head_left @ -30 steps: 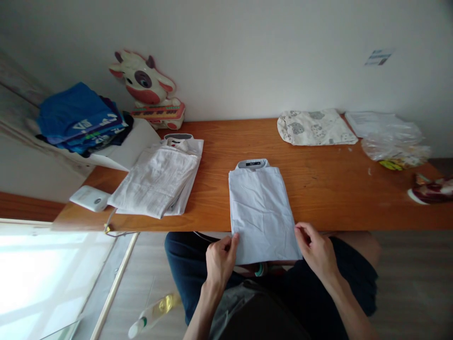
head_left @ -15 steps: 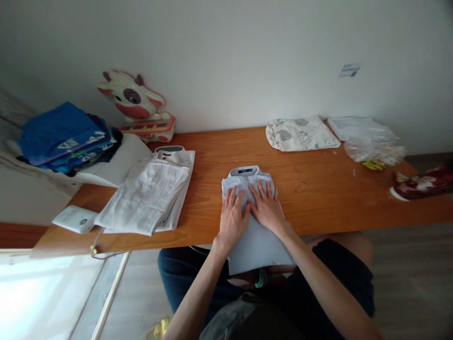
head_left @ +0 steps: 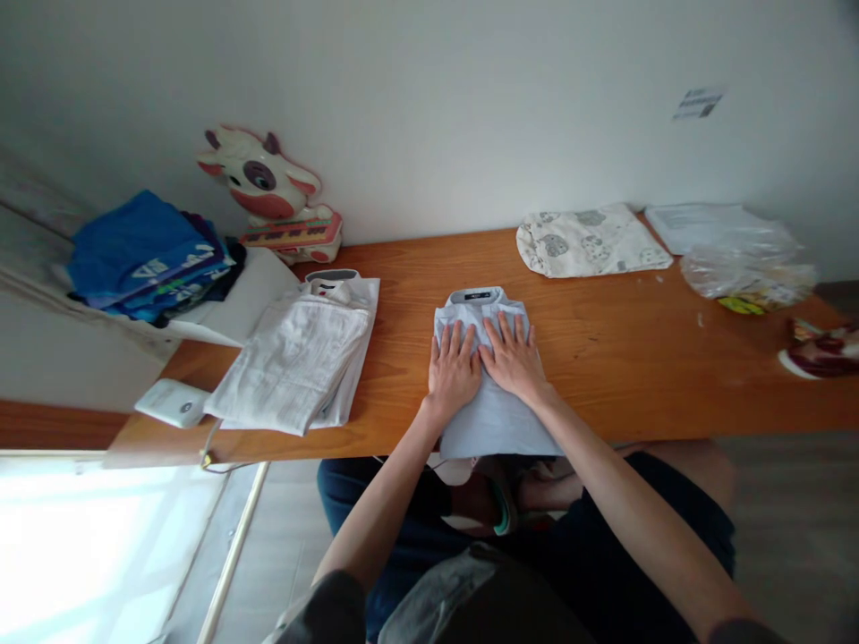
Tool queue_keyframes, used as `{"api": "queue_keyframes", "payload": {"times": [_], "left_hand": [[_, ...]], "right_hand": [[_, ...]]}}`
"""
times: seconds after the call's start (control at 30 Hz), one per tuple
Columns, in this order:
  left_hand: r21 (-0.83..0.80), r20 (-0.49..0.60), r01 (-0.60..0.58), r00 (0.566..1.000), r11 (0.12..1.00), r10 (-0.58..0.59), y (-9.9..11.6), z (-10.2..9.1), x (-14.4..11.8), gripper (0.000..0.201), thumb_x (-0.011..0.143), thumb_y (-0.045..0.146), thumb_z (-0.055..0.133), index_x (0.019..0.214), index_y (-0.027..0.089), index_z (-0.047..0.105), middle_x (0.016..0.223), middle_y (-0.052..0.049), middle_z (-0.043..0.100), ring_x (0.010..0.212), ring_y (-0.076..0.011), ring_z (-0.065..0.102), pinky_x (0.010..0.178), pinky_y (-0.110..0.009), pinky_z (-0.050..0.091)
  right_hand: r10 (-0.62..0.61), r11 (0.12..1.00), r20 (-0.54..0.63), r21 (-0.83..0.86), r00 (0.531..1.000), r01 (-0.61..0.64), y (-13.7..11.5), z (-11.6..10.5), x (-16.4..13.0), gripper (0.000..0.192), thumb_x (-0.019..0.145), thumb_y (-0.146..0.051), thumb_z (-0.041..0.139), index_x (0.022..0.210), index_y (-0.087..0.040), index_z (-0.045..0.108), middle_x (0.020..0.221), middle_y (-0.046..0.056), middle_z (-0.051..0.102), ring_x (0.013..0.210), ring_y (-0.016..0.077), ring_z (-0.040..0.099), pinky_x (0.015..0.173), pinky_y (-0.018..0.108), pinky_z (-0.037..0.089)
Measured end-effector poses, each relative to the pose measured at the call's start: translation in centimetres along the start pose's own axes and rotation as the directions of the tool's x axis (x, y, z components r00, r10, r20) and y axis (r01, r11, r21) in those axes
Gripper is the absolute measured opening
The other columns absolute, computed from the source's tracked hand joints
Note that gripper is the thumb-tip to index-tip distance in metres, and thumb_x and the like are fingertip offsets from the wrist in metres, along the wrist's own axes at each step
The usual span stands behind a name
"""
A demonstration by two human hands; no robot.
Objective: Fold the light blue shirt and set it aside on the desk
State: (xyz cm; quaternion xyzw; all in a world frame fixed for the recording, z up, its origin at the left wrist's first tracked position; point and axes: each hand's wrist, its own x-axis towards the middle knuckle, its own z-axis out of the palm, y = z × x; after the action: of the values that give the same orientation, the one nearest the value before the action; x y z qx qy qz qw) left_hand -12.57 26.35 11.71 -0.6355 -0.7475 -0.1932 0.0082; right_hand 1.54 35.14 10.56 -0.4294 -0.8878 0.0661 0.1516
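Observation:
A light blue-grey folded shirt [head_left: 497, 420] lies in front of me on the wooden table [head_left: 604, 376], its collar toward the wall and its lower end at the table's front edge. My left hand [head_left: 455, 368] rests flat on the shirt's left upper part, fingers spread. Beside it my right hand [head_left: 514, 356] presses flat on the right upper part, fingers apart too. The two thumbs come close together at the middle. Part of the shirt's front is hidden beneath both palms.
Left of the shirt lie folded white clothes [head_left: 295, 358] and a white device [head_left: 173, 402] with a cable. Behind them stand a toy cow keyboard [head_left: 268, 197] and a pile of blue clothes [head_left: 148, 259]. A patterned pouch [head_left: 594, 241], a plastic bag [head_left: 748, 268] and a dark red object [head_left: 822, 351] are rightward.
The shirt has slid forward, away from me; its lower end hung past the table edge before. Both hands moved with it, staying flat on top. The camera view has shifted slightly.

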Motion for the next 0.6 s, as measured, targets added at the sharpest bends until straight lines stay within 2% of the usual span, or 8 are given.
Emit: {"api": "queue_keyframes", "payload": {"times": [0.07,0.17,0.3,0.43,0.5,0.6], "left_hand": [[-0.037,-0.024,-0.012,1.0,0.999,0.011,-0.1,0.2,0.8,0.06,0.11,0.033,0.041,0.168,0.019,0.036,0.177,-0.014,0.034,0.166,-0.0361,0.026,0.132,-0.068,0.022],[-0.032,-0.049,0.001,0.999,1.0,-0.003,0.2,-0.1,0.6,0.059,0.109,0.031,0.043,0.167,0.017,0.039,0.175,-0.017,0.037,0.165,-0.0364,0.028,0.132,-0.07,0.02],[0.02,-0.057,-0.014,0.998,1.0,0.016,0.9,-1.1,-1.2,0.059,0.11,0.029,0.039,0.166,0.014,0.038,0.176,-0.016,0.036,0.167,-0.0332,0.024,0.134,-0.062,0.024],[0.006,-0.016,-0.058,0.998,0.998,0.058,1.2,-1.9,-2.7,0.059,0.11,0.031,0.037,0.167,0.017,0.037,0.178,-0.012,0.033,0.167,-0.0302,0.026,0.134,-0.053,0.031],[-0.038,-0.023,-0.029,0.999,0.999,0.028,1.3,-2.1,-2.7,0.059,0.109,0.034,0.04,0.166,0.019,0.041,0.175,-0.012,0.039,0.163,-0.0316,0.034,0.132,-0.053,0.035],[-0.088,-0.062,0.047,0.997,0.995,-0.053,1.8,-2.1,-1.8,0.054,0.105,0.039,0.045,0.156,0.02,0.055,0.166,-0.014,0.052,0.155,-0.0345,0.047,0.129,-0.054,0.04]], "right_hand": [[-0.011,0.999,-0.038,0.045,0.999,0.013,0.3,0.3,0.8,0.066,0.111,-0.045,0.043,0.17,-0.016,0.036,0.18,0.016,0.021,0.165,0.0473,0.011,0.127,0.078,0.008],[-0.049,0.995,-0.09,0.077,0.995,0.056,0.3,0.2,1.0,0.065,0.11,-0.042,0.043,0.169,-0.014,0.039,0.178,0.017,0.026,0.166,0.0427,0.012,0.129,0.075,0.007],[-0.114,0.99,-0.156,0.063,0.981,0.125,-0.1,0.0,-0.6,0.066,0.109,-0.038,0.042,0.17,-0.014,0.034,0.177,0.017,0.029,0.166,0.0373,0.018,0.132,0.067,0.017],[-0.156,0.986,-0.269,0.017,0.951,0.166,0.3,1.2,-2.3,0.069,0.108,-0.04,0.041,0.172,-0.015,0.03,0.177,0.018,0.03,0.165,0.0422,0.022,0.127,0.071,0.028],[-0.199,0.978,-0.289,-0.003,0.936,0.207,1.3,2.1,-2.3,0.068,0.108,-0.043,0.041,0.171,-0.017,0.035,0.174,0.018,0.037,0.16,0.0445,0.033,0.124,0.072,0.033],[-0.262,0.962,-0.276,0.0,0.925,0.272,3.0,3.0,-1.4,0.067,0.105,-0.046,0.043,0.168,-0.023,0.044,0.166,0.017,0.049,0.148,0.046,0.05,0.117,0.069,0.044]]}}
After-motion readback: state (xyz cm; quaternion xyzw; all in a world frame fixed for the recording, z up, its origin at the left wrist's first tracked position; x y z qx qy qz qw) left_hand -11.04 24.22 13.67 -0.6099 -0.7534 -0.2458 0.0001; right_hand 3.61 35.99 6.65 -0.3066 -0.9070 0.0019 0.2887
